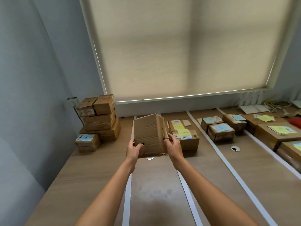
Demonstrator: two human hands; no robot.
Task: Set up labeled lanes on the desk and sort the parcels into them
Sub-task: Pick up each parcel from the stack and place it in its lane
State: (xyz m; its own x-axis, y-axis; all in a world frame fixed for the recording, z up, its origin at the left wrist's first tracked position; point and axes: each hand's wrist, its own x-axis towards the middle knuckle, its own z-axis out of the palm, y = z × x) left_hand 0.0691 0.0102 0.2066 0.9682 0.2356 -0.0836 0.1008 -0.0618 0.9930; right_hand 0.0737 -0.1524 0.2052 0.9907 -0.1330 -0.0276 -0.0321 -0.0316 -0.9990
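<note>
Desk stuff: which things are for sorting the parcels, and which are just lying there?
For the job:
- held box, gripped by left hand and right hand
- unsorted stack
- white tape strips marking lanes
- note-labelled parcels

Just lying about:
- cables
- red thing
- window blind

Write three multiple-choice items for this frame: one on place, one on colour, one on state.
1. Where is the stack of unsorted boxes?
A. desk's far left corner
B. desk's right edge
C. floor

2. What colour is the note on the parcel just right of the held box?
A. red
B. yellow
C. green

3. How is the held box carried?
A. left hand alone
B. resting on the desk
C. both hands, lifted

Key: 1 A, it stands by the wall; 2 B, yellow paper shows; 3 C, left hand and right hand grip its sides.
</note>
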